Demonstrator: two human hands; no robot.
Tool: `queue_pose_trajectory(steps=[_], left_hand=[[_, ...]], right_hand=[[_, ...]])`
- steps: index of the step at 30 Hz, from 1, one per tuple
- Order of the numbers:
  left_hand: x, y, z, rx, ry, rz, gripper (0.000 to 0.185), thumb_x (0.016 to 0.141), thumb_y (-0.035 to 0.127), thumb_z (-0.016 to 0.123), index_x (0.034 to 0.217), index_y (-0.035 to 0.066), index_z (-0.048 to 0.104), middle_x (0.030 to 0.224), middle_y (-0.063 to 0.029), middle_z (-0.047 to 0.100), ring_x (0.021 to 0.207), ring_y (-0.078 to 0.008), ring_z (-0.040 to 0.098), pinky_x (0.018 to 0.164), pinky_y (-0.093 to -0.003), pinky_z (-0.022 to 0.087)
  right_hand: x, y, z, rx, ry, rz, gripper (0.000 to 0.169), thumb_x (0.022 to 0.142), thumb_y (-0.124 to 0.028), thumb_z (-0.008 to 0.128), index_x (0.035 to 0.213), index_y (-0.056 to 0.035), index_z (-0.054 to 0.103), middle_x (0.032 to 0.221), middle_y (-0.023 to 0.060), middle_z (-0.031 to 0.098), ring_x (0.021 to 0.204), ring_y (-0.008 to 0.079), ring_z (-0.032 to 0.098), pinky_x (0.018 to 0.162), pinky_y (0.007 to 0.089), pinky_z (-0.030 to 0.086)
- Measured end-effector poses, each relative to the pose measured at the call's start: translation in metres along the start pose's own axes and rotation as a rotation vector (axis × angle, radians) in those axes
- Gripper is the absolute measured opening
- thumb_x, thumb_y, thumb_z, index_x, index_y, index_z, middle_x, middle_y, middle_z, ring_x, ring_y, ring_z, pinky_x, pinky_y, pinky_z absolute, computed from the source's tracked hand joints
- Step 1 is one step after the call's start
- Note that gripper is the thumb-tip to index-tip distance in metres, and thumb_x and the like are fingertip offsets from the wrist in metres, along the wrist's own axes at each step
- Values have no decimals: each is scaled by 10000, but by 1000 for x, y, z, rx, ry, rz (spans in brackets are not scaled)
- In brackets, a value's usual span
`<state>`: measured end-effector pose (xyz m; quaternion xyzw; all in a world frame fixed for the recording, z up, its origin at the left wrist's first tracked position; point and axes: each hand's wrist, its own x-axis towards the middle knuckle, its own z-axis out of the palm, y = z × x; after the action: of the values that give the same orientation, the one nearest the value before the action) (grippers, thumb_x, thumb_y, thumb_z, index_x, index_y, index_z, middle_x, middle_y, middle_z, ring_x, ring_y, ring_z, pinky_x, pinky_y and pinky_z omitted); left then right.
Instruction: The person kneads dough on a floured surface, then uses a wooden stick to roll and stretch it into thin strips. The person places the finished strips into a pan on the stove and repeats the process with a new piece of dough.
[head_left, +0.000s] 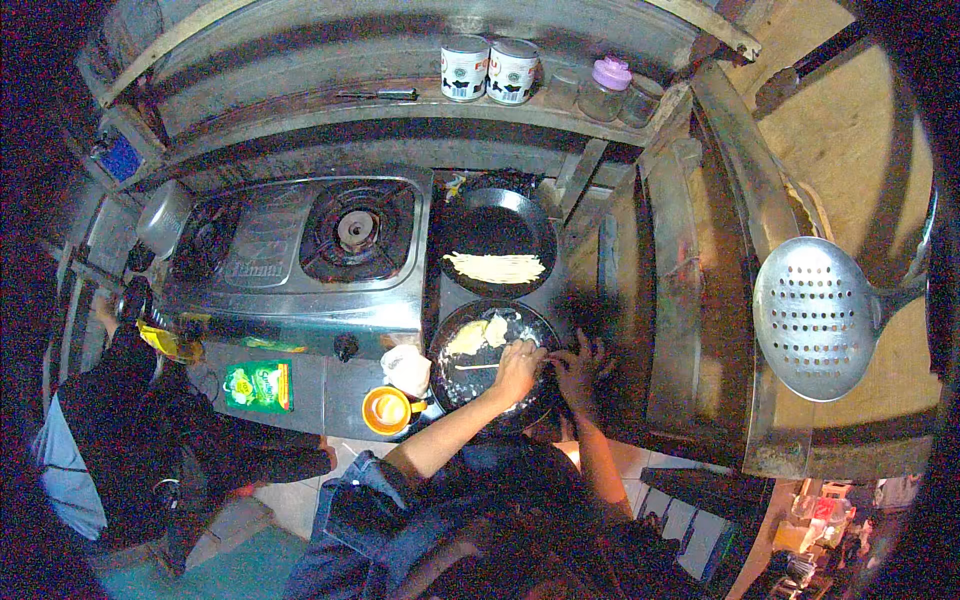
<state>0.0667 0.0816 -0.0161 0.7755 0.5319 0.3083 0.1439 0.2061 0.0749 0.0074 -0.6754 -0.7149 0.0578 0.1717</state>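
My left hand (519, 369) is bent low over a round dark pan (450, 386) dusted with white powder. Beside its fingertips my right hand (581, 371) hovers at the pan's right rim, thumb and index finger near each other and other fingers spread. Whether either hand pinches something is too small to tell. Pale dough pieces (468, 337) lie at the back of this pan, and one thin dough strip (477, 367) lies left of my left hand. Behind it, a second dark pan (496, 217) holds a row of thin pale dough strips (495, 268).
Left of the pans stand an orange cup (386, 410), a white bag (406, 370), a green packet (259, 385) and a gas stove (364, 296). Another person (135, 427) is at the far left. Cans (464, 69) and jars (602, 97) line the shelf; a perforated skimmer (816, 319) hangs right.
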Motion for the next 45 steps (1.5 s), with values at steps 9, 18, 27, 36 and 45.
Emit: queue_pose_trajectory(steps=[9,18,27,36,45], left_hand=[[8,6,6,-41,36,-35,187,693,87,543,872,73,593,804,-90,537,822,-278,496,699,-390,376],[9,14,3,-117,52,-43,178,705,100,553,878,89,592,857,-71,560,855,-265,499,725,-380,361],[7,7,5,-157,12,-100,193,683,123,625,871,126,581,835,-53,544,861,-261,494,729,-390,357],[-10,32,-28,-134,-136,-153,508,700,120,608,1171,-1,460,1151,-150,475,1072,-308,441,912,-452,331],[-31,35,0,-32,-406,-142,690,813,254,474,1357,-25,153,1425,-197,121,1331,-301,116,1058,-481,112]], right_hand=[[3,-15,-25,-67,-25,17,152,694,-313,659,811,-218,655,1349,15,326,1276,332,166,975,636,-15],[-5,4,7,212,130,106,170,695,-198,664,838,-126,610,1169,81,469,1143,313,351,974,501,206],[-1,-4,2,416,58,222,239,710,-162,666,909,-68,572,937,109,556,918,282,510,835,379,380],[-2,1,8,352,26,197,260,732,-186,649,938,-56,557,927,106,560,883,273,525,818,374,390],[2,5,8,616,12,303,230,731,-191,646,889,-42,571,892,114,569,850,286,528,779,372,406]])
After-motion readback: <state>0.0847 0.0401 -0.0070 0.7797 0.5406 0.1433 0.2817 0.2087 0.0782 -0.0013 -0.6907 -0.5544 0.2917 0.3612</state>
